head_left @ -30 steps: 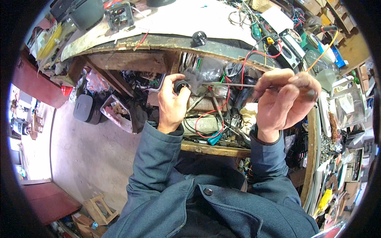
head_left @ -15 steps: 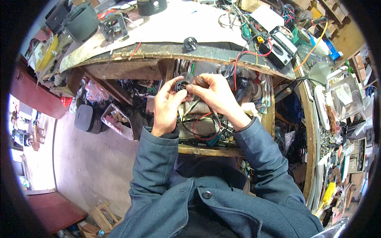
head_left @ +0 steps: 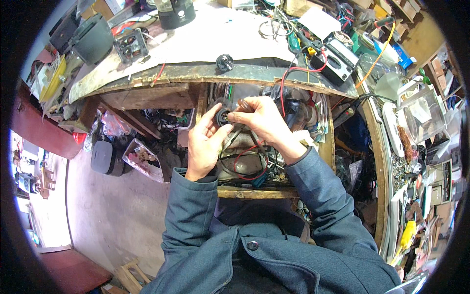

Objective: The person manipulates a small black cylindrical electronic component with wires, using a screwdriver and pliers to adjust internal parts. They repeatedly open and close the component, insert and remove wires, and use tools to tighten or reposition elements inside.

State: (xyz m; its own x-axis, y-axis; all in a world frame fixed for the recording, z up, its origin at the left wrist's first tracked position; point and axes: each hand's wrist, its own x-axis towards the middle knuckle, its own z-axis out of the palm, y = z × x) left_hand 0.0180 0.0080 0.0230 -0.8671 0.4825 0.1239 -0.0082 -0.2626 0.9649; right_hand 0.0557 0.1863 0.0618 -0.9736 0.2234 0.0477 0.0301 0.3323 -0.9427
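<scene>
Near the middle of the frame, slightly above centre, both hands are meeting over a small round black part with a pale centre [head_left: 223, 116]. The left hand [head_left: 204, 144] is curling around it from the left, thumb and forefinger pinching its rim while the other fingers are folding close behind. The right hand [head_left: 259, 122] is coming in from the right, its fingertips [head_left: 234, 116] pressed together and touching the part's right side; whether they are gripping a tool cannot be told. Just below the hands, a tangle of red and black wires [head_left: 247, 164] is lying in an open wooden drawer [head_left: 254, 192] packed with parts. Above them, the worn wooden workbench with a pale top [head_left: 205, 46] is stretching across the upper frame, and a small black knob [head_left: 224, 62] is sitting near its front edge. A grey meter with a yellow plug [head_left: 338, 56] is resting at the upper right, and a dark speaker-like box [head_left: 105, 158] is standing on the floor at the left.
</scene>
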